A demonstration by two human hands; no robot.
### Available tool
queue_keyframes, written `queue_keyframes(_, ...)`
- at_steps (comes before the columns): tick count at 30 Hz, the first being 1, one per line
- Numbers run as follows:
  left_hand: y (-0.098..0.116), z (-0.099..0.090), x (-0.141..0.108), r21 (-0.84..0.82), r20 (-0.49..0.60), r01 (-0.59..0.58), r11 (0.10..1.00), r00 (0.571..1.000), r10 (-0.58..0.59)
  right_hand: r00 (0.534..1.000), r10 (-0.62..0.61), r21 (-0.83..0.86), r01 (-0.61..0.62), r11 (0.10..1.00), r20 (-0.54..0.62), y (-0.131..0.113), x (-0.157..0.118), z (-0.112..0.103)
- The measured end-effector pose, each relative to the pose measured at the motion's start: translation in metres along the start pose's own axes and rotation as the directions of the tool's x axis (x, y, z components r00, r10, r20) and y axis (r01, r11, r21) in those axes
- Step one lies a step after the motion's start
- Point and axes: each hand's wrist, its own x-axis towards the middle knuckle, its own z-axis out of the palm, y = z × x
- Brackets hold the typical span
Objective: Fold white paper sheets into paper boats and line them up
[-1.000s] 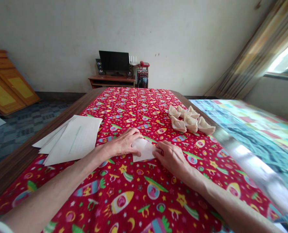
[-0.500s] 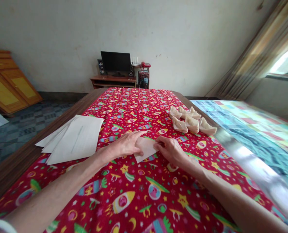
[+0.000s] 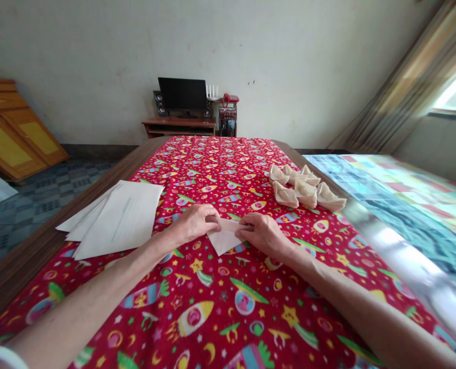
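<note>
A small folded sheet of paper [image 3: 223,240] lies on the red patterned cloth between my hands, one pointed corner facing me. My left hand [image 3: 198,221] pinches its left end with thumb and fingers. At the right end, my right hand [image 3: 263,233] grips the paper the same way. The fingertips partly hide its upper edge. Off to the left rests a fanned stack of pale paper sheets [image 3: 122,218]. Several folded paper boat-like shapes [image 3: 305,192] stand grouped to the right, beyond my right hand.
The red cloth [image 3: 197,328] covers most of a dark wooden table [image 3: 108,177]. Past its far end stand a monitor [image 3: 182,96], speakers and a red telephone [image 3: 230,99]. A bed with a patterned cover [image 3: 412,215] adjoins the right side; a wooden cabinet [image 3: 16,133] stands left.
My left hand has closed from a spread pose onto the paper's left end. The paper has turned, its point now towards me, and my right hand has shifted slightly left.
</note>
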Motion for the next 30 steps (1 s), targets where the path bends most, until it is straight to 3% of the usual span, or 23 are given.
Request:
queue_keyframes(5,0.002,-0.008,-0.008,0.176,0.018,-0.205,0.963,0.979,0.205,0.951,-0.293,-0.250,0.262,0.932,-0.096,0.000,-0.012,0.000)
queue_keyframes(11,0.006,-0.013,-0.021,0.361,0.074,-0.367,0.857,0.927,0.367,0.860,-0.508,-0.470,0.466,0.750,0.042,-0.002,-0.021,-0.005)
queue_keyframes(16,0.005,-0.015,-0.033,0.404,0.154,-0.414,0.816,0.910,0.386,0.828,-0.542,-0.506,0.531,0.679,0.141,-0.007,-0.026,-0.012)
queue_keyframes(23,0.012,-0.022,-0.045,0.481,0.215,-0.354,0.802,0.935,0.284,0.815,-0.539,-0.519,0.561,0.645,0.211,-0.010,-0.030,-0.015)
queue_keyframes(27,0.026,-0.014,-0.052,0.492,0.173,-0.272,0.827,0.962,0.213,0.795,-0.567,-0.504,0.587,0.634,0.214,-0.005,-0.034,-0.011)
queue_keyframes(30,0.036,-0.003,-0.055,0.435,0.206,-0.317,0.842,0.946,0.250,0.798,-0.564,-0.461,0.590,0.663,0.210,-0.003,-0.036,-0.008)
